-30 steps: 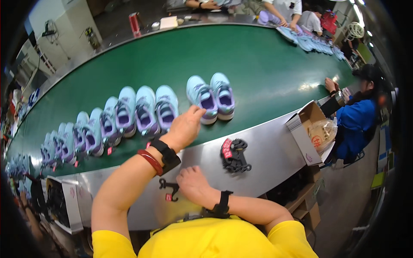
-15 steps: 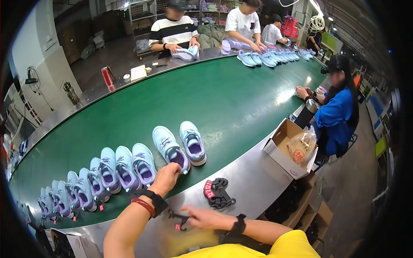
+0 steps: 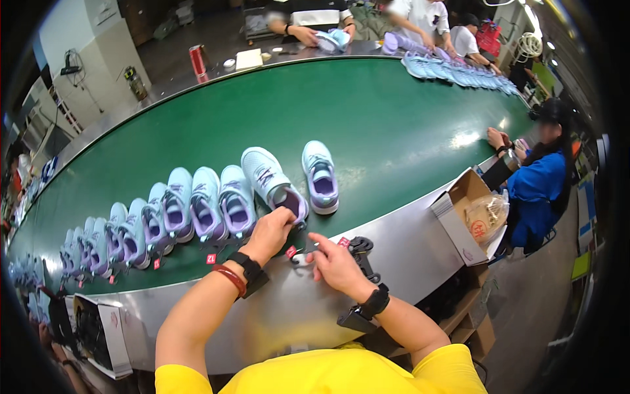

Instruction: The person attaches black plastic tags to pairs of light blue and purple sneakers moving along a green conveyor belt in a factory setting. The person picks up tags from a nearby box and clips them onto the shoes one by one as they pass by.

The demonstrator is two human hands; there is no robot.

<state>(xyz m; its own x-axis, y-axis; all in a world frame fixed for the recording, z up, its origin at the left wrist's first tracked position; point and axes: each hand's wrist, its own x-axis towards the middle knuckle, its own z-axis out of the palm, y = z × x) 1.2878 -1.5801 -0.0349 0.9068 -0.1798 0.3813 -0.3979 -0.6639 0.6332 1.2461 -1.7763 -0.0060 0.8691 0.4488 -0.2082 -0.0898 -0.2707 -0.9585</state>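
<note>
Fingers of our left hand (image 3: 270, 230) pinch the heel of a light-blue mesh sneaker with lilac lining (image 3: 274, 186) on the green conveyor belt (image 3: 367, 125). Its toe points up-left across the belt. Our right hand (image 3: 335, 261), just off the belt's near edge, pinches a small red hang tag (image 3: 291, 251).
</note>
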